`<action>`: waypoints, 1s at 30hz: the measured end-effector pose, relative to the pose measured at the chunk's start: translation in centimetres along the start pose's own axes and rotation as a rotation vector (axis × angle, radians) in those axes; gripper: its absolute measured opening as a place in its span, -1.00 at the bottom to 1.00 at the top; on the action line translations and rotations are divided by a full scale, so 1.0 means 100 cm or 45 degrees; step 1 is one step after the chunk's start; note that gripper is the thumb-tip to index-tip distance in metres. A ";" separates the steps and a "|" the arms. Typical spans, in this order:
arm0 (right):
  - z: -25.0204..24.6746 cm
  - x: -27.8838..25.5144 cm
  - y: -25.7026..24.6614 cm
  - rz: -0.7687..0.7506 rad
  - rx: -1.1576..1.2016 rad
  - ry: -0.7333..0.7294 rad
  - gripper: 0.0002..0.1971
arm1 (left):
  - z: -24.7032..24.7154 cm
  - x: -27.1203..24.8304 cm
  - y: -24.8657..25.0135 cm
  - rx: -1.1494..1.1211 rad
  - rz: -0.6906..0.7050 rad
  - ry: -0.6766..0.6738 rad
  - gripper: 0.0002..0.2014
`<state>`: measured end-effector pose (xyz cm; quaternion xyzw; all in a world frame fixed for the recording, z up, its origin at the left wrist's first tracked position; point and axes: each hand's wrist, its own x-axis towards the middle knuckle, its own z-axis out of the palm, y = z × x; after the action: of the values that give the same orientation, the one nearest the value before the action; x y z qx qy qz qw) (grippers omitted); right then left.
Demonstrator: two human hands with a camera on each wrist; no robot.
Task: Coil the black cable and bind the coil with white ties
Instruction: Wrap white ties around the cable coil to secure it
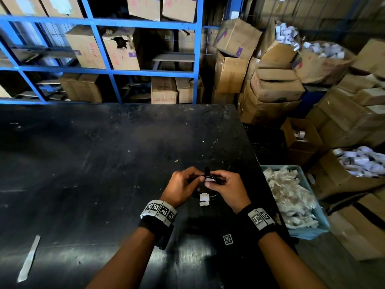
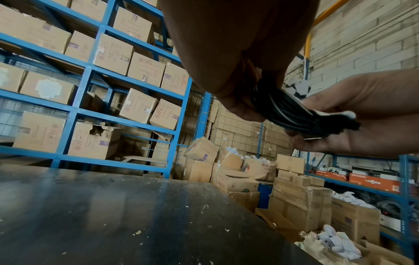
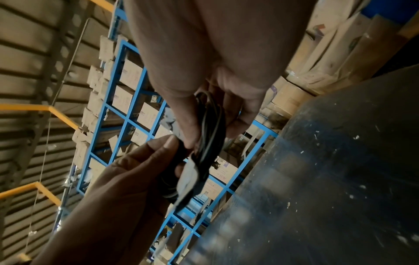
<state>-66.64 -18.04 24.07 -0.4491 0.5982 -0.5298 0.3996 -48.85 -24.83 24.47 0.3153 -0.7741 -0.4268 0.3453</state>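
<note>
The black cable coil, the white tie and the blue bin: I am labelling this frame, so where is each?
black cable coil [image 2: 292,111], left wrist view, on the bunched strands between the hands.
white tie [image 1: 203,198], head view, on its flat middle.
blue bin [image 1: 321,217], head view, on its right rim.

The head camera looks steeply down over the counter [image 1: 104,163]; both wrist cameras sit close under the hands, sharing the blue shelves [image 2: 90,71] beyond.
</note>
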 end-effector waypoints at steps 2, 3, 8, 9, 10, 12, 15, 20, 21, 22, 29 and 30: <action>-0.001 0.000 -0.001 -0.012 -0.019 -0.049 -0.65 | -0.002 0.000 -0.001 0.004 0.027 0.001 -0.94; -0.001 0.001 -0.002 -0.009 -0.019 -0.076 -0.63 | -0.002 -0.001 -0.001 0.019 0.049 -0.001 -0.94; 0.000 0.003 0.003 0.041 0.001 -0.082 -0.68 | 0.000 -0.004 -0.008 -0.006 0.080 0.005 -0.94; 0.001 0.003 0.004 0.052 0.015 -0.068 -0.68 | 0.000 -0.005 -0.010 -0.006 0.077 0.008 -0.94; 0.002 0.003 0.006 0.058 0.025 -0.057 -0.68 | 0.001 -0.005 -0.011 -0.002 0.079 0.008 -0.95; 0.004 0.003 0.008 0.052 0.037 -0.023 -0.68 | 0.000 -0.004 -0.012 0.023 0.099 -0.010 -0.94; 0.004 0.003 0.009 -0.006 0.000 0.005 -0.69 | -0.002 -0.002 -0.009 0.084 0.127 -0.068 -0.93; 0.001 -0.001 0.007 -0.017 0.007 -0.023 -0.61 | 0.000 -0.005 -0.010 0.063 0.101 -0.067 -0.93; 0.001 -0.001 0.007 -0.021 0.011 -0.017 -0.61 | 0.001 -0.006 -0.011 0.043 0.090 -0.066 -0.93; 0.001 -0.003 0.008 -0.035 0.007 -0.012 -0.62 | 0.002 -0.007 -0.011 0.019 0.077 -0.066 -0.93; 0.006 -0.006 0.012 -0.051 0.122 0.011 -0.84 | 0.004 -0.015 -0.014 -0.084 0.034 -0.078 -0.92; 0.007 -0.005 0.014 -0.043 0.144 0.027 -0.83 | 0.004 -0.015 -0.014 -0.087 0.030 -0.074 -0.92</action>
<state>-66.02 -17.65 22.64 -0.4302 0.5639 -0.5742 0.4089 -48.05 -24.11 22.69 0.2817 -0.7723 -0.4579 0.3383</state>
